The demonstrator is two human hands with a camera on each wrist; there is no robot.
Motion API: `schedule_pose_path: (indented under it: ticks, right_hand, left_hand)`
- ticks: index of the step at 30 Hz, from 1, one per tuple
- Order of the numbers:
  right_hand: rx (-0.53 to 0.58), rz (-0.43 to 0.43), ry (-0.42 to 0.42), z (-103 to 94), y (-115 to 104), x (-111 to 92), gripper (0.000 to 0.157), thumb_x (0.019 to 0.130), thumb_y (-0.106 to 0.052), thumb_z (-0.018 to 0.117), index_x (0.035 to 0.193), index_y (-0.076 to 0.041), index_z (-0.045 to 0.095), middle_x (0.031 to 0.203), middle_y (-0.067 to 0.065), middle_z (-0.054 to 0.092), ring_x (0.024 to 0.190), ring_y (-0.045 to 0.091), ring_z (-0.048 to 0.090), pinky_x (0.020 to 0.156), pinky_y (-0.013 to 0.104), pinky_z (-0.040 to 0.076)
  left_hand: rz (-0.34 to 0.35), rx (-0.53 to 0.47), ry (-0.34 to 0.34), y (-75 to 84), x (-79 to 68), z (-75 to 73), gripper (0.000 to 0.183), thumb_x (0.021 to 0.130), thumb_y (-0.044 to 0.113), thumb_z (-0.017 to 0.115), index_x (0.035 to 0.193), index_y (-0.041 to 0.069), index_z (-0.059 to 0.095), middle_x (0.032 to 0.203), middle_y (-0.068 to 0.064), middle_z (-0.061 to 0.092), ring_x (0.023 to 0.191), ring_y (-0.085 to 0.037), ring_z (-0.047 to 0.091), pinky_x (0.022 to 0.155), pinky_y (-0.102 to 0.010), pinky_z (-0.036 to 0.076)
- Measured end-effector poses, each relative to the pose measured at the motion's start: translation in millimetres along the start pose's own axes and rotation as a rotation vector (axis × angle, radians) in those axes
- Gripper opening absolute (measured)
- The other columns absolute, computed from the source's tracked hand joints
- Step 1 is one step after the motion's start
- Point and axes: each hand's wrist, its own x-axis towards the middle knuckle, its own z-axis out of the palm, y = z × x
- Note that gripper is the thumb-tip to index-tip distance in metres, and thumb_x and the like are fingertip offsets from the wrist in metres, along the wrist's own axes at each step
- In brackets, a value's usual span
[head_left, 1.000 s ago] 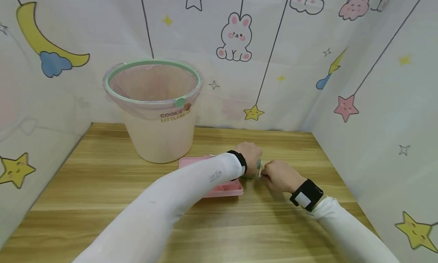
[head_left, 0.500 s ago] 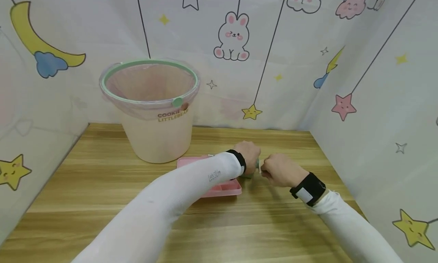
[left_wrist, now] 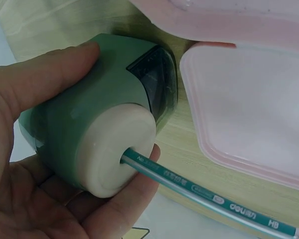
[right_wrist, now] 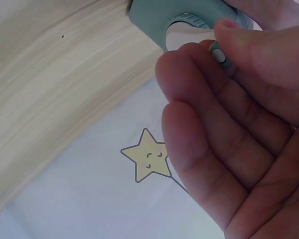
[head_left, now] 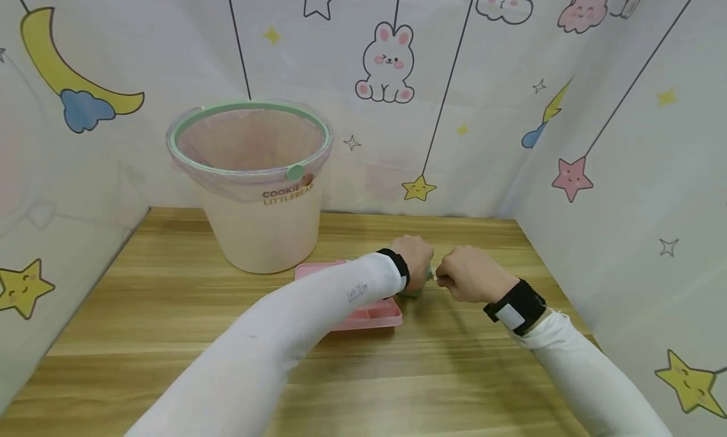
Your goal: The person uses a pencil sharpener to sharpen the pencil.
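In the head view, the left hand covers most of a green pencil sharpener on the wooden table, just right of a pink compartmented case. The right hand is close by, fingers curled; what it holds is too small to tell here.

In the left wrist view, the left hand grips the sharpener's rounded, angular body, matte green with a dark see-through window and a round cream face. A hexagonal pencil stands in the face's central hole, glossy teal with a silver stripe, lettered "deli" and "HB".

In the right wrist view, the right thumb and forefinger pinch the pencil near its pale-centred, green-edged end, beside the cream face.
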Motion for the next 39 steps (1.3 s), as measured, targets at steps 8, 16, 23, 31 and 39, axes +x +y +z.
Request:
schedule_pose_path:
  ticks: [8, 16, 23, 31, 39]
  right_hand:
    - [-0.009, 0.014, -0.006, -1.2, 2, -5, 0.039, 0.092, -0.001, 0.079, 0.065, -0.021, 0.059, 0.066, -0.012, 0.035, 0.06, 0.004, 0.032, 0.058, 0.024, 0.032]
    - [0.019, 0.05, -0.024, -4.8, 11, 2, 0.033, 0.095, -0.005, 0.083, 0.069, -0.019, 0.069, 0.063, -0.011, 0.045, 0.058, 0.004, 0.039, 0.058, 0.024, 0.04]
    - [0.067, 0.064, -0.03, -10.3, 16, 11, 0.028, 0.091, -0.009, 0.091, 0.07, -0.018, 0.076, 0.063, -0.012, 0.058, 0.058, 0.003, 0.046, 0.057, 0.024, 0.044]
    - [0.011, 0.169, -0.002, -8.6, 18, 25, 0.022, 0.089, -0.009, 0.093, 0.071, -0.015, 0.081, 0.066, -0.005, 0.071, 0.061, 0.01, 0.06, 0.059, 0.034, 0.056]
    - [0.055, 0.199, -0.012, 23.1, 37, 41, 0.017, 0.088, -0.007, 0.093, 0.074, -0.013, 0.085, 0.066, -0.005, 0.072, 0.06, 0.009, 0.058, 0.059, 0.031, 0.053]
  left_hand:
    - [0.013, 0.0, -0.015, 5.3, 0.6, 4.1, 0.017, 0.102, 0.027, 0.075, 0.089, 0.02, 0.066, 0.075, 0.006, 0.057, 0.061, -0.012, 0.053, 0.053, -0.027, 0.048]
    - [0.021, 0.024, -0.023, 5.5, 0.6, 3.6, 0.014, 0.101, 0.026, 0.077, 0.091, 0.021, 0.07, 0.075, 0.006, 0.063, 0.058, -0.011, 0.055, 0.051, -0.026, 0.049]
    - [0.014, 0.021, -0.013, 1.3, -0.2, 1.6, 0.017, 0.098, 0.023, 0.081, 0.085, 0.02, 0.07, 0.075, 0.006, 0.065, 0.06, -0.011, 0.058, 0.053, -0.027, 0.053]
    - [-0.004, 0.023, -0.027, 1.0, -1.7, 0.0, 0.023, 0.099, 0.021, 0.079, 0.081, 0.021, 0.066, 0.068, 0.006, 0.053, 0.056, -0.011, 0.047, 0.049, -0.026, 0.044]
    - [0.013, 0.02, -0.051, -2.4, 2.1, 0.5, 0.013, 0.095, 0.02, 0.086, 0.103, 0.024, 0.077, 0.085, 0.006, 0.07, 0.065, -0.01, 0.057, 0.053, -0.025, 0.049]
